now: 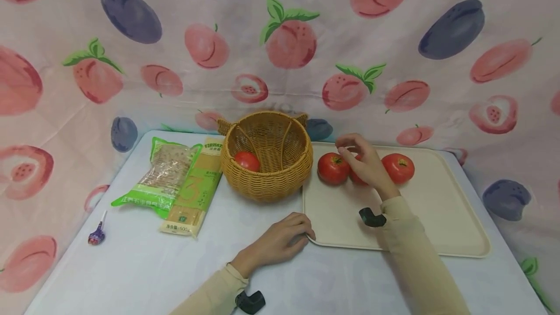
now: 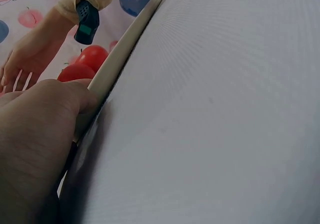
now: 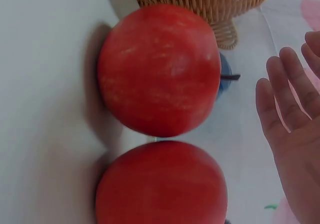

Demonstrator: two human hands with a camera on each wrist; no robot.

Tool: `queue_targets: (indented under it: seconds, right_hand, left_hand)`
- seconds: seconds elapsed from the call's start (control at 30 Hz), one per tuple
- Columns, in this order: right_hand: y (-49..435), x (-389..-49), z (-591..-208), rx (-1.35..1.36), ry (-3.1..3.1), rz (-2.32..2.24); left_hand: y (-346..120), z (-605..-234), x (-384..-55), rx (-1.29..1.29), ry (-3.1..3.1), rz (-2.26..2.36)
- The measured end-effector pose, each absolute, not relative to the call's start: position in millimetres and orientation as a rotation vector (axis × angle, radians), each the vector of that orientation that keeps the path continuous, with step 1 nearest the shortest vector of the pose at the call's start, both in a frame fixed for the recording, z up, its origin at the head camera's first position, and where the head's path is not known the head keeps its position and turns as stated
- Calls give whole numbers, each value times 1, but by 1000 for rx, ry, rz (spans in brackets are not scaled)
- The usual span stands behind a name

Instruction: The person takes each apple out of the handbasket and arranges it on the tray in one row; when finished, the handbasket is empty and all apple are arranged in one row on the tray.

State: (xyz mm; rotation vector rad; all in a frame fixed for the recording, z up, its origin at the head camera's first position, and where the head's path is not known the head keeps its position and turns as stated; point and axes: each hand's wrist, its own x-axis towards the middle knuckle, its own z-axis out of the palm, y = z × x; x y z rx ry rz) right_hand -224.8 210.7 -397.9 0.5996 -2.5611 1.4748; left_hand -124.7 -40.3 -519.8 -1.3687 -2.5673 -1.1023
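Three red apples stand in a row on a cream tray (image 1: 442,208): the left apple (image 1: 332,169), a middle one partly covered by my right hand (image 1: 365,159), and the right apple (image 1: 398,168). That hand hovers over them with loosely bent fingers, holding nothing. In the right wrist view its fingers are apart from the nearer apple (image 3: 160,69), whose stem shows. My left hand (image 1: 280,239) grips the tray's front left corner, with the thumb at the rim in the left wrist view. Left of the tray, a wicker basket (image 1: 267,183) contains a red round fruit (image 1: 247,161).
Left of the basket lie a green-edged clear bag (image 1: 168,169) and a flat pack of noodles (image 1: 192,188), partly overlapping. A wrapped lollipop (image 1: 97,234) lies near the table's left edge. A fruit-print cloth (image 1: 280,81) hangs behind the table.
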Motion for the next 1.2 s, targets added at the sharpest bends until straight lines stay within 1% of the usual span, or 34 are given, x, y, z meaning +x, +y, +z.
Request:
queue_targets:
  seconds: [0.3,0.53,0.73,0.93,1.2]
  right_hand:
    - [194,-230,-393,787,-2538,1426]
    - [190,-253,-415,858,-2573,1378]
    - [179,-256,-410,949,-2633,1375]
    - [173,-264,-407,1126,-2505,1188]
    - [164,-265,-396,1227,-2431,1046]
  left_hand:
    - [-40,-520,-125,-1383,-2546,-1068]
    - [-41,-520,-125,-1382,-2550,-1054]
    - [-40,-519,-125,-1377,-2561,-1046]
    - [-39,-518,-124,-1369,-2571,-1076]
    - [-40,-518,-124,-1372,-2561,-1040]
